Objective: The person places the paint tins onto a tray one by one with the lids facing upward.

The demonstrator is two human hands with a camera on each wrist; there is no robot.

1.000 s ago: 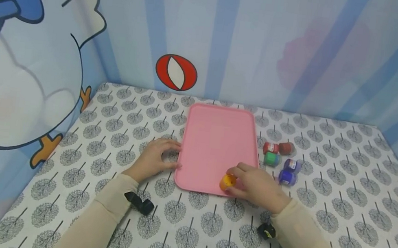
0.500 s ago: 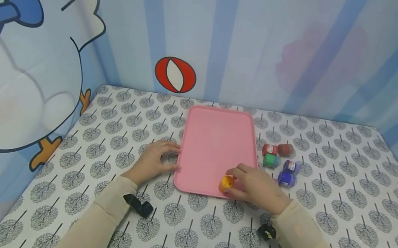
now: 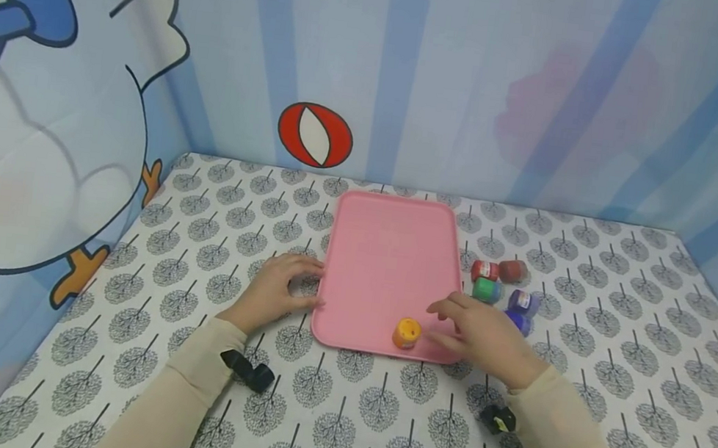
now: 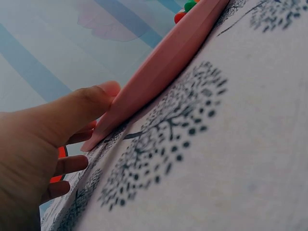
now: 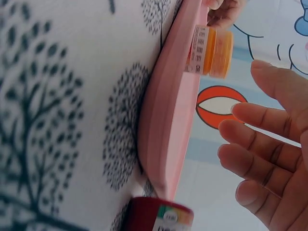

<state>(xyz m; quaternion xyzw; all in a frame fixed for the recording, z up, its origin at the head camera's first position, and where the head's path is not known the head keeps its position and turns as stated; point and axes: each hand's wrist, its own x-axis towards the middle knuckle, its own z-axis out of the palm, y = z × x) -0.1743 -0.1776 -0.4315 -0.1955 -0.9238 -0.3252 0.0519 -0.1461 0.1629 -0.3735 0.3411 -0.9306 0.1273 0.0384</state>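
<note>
An orange paint jar (image 3: 407,334) with a yellow-orange lid stands upright on the pink tray (image 3: 388,257), near its front right part. In the right wrist view the labelled jar (image 5: 209,50) sits just inside the tray rim. My right hand (image 3: 486,334) hovers to the right of the jar, over the tray's right edge. Its fingers are spread and bent slightly, apart from the jar, holding nothing. My left hand (image 3: 278,289) rests at the tray's left edge. There, in the left wrist view, the thumb (image 4: 101,94) touches the tray's rim while the fingers extend loosely along it.
Right of the tray lie more small jars: red (image 3: 484,270), brownish red (image 3: 512,271), green (image 3: 486,290), purple (image 3: 524,302) and blue-violet (image 3: 518,322), the last partly behind my right hand. A tree-print cloth (image 3: 344,414) covers the table; a printed curtain (image 3: 442,78) stands behind.
My right hand has let go of the orange paint jar and drawn back to the right. The jar stays on the tray. The left hand keeps its place.
</note>
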